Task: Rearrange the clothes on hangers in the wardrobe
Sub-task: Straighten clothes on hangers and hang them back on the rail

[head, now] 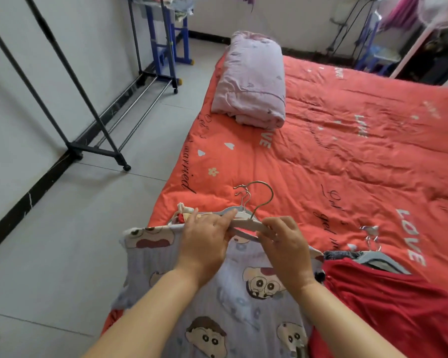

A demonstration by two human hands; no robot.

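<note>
Head view: a person's two bare forearms reach forward over the near corner of a bed.
Left hand (204,244): back turned up, grasping the left arm of a pale hanger (246,224); one digit lies straight along the top of the bar, and the rest of the grip is hidden under the hand.
Right hand (287,249): fingers curled down over the right arm of the same hanger, clasping it.
Pale hanger: held level between both hands, just above the bed, its metal hook (263,197) rising away from the person; two smaller hooks stand close beside it on the left.
Cartoon-print garment (243,306): pale blue with printed cartoon faces, spread under the forearms, its collar end at the hanger and its left edge over the side of the bed.
Red garment (386,301): lies touching the printed garment on the right, with a grey hanger (380,259) resting on its top edge.
Bedcover (347,151): orange-red, printed with hearts and the word LOVE.
Folded quilt (251,78): pinkish, stacked at the far left side of the bed.
Black clothes rack (88,112): on wheels, standing on the grey tiled floor (62,228) against the left wall, well apart from the hands.
Blue rack (171,42): farther back along that wall, beyond the black one.
</note>
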